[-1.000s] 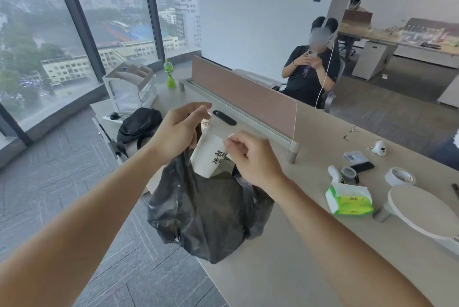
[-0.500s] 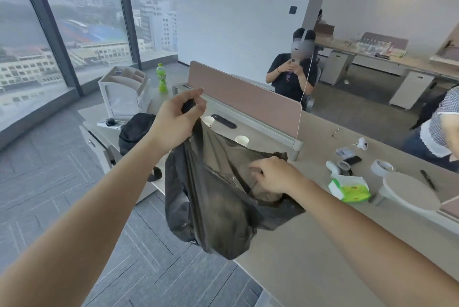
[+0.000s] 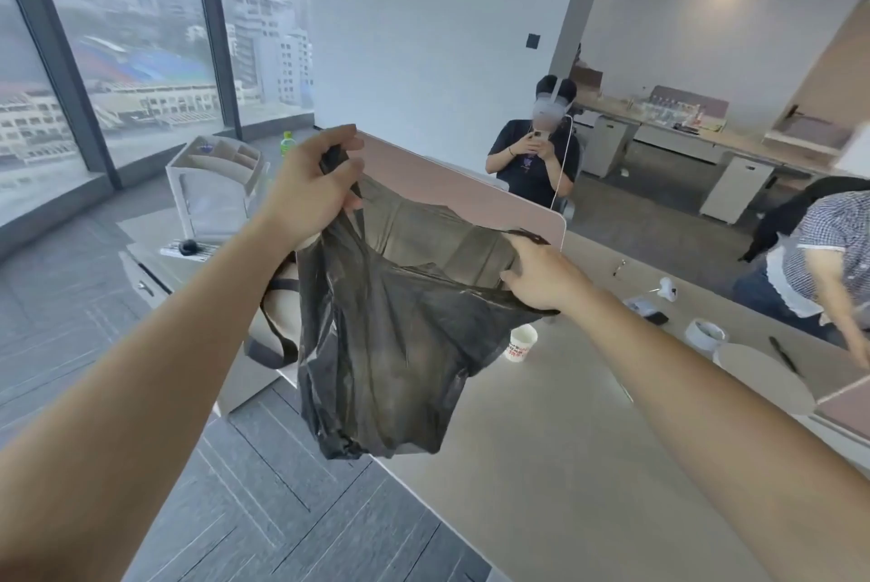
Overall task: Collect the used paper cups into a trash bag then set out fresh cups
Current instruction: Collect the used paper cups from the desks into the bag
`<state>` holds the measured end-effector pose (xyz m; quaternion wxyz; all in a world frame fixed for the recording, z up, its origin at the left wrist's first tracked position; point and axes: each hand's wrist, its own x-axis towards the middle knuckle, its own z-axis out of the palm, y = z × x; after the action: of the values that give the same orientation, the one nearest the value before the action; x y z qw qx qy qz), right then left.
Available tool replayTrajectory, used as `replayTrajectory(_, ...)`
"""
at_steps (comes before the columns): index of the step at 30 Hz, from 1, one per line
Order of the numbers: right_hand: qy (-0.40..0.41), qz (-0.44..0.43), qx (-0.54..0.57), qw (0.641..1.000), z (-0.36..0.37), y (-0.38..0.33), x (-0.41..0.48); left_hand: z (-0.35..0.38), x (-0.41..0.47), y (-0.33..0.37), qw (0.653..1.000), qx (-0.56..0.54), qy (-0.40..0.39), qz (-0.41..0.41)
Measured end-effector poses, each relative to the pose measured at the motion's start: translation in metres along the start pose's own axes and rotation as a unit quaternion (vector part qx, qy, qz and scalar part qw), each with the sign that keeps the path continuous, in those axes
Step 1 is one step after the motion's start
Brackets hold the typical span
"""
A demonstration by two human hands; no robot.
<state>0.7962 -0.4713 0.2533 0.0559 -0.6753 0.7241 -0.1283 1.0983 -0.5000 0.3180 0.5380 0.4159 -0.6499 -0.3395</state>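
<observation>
1. Black trash bag [image 3: 390, 346] held up in the air over the near-left edge of the tabletop [image 3: 565, 464], lower part hanging past that edge above the grey floor [image 3: 235, 511].
2. Left hand [image 3: 310, 186] higher, fingers curled tight and clamped on one bunched handle of the bag. Right hand [image 3: 536, 278] lower, fingers closed round the opposite rim. Mouth pulled wide between the two.
3. Room to move: a broad stretch of tabletop showing below and right of the bag, and floor to the left. Far side closed off by a pink divider panel [image 3: 471, 191] just behind the bag.
4. One paper cup [image 3: 522, 343] upright on the tabletop, just beside the bag's right flank and below the right hand. Contact with the bag impossible to judge.
5. Hidden: the bag's inside. Film half see-through, yet nothing distinct to make out within.
6. Partly covered: a dark strap [image 3: 270, 337] looping out left of the bag, the rest lost behind bag and left forearm.
7. Cut off at the right frame edge: a person in a checked shirt [image 3: 828, 252]. Near them on the tabletop, a tape roll [image 3: 704, 333] and a pale round disc [image 3: 762, 377].
8. Beyond the divider, a seated person [image 3: 536, 167] holding a phone.
9. Writing: red print on the cup's side, too blurred to read.
</observation>
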Motion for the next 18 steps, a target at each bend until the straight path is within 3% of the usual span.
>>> replayTrajectory(5,-0.116,0.015,-0.021,0.993,0.016,0.011,0.029,0.017,0.008,-0.026,0.999,0.004,-0.025,-0.038)
replayTrajectory(8,-0.157,0.008,0.083,0.984,0.034,0.028,0.048,0.034,0.017,-0.046,0.997,0.016,-0.032,-0.064)
replayTrajectory(10,-0.13,0.048,0.291,0.946,0.043,0.041,0.063,0.046,0.028,-0.059,0.995,0.022,-0.033,-0.088)
replayTrajectory(12,-0.049,0.105,0.477,0.871,0.048,0.056,0.081,0.061,0.039,-0.071,0.993,0.032,-0.042,-0.107)
replayTrajectory(14,0.031,0.147,0.517,0.843,0.057,0.079,0.102,0.079,0.051,-0.082,0.99,0.051,-0.055,-0.118)
replayTrajectory(16,0.042,0.173,0.438,0.881,0.076,0.106,0.122,0.096,0.061,-0.094,0.987,0.064,-0.065,-0.129)
replayTrajectory(18,-0.011,0.188,0.334,0.923,0.105,0.136,0.137,0.113,0.069,-0.106,0.985,0.064,-0.071,-0.143)
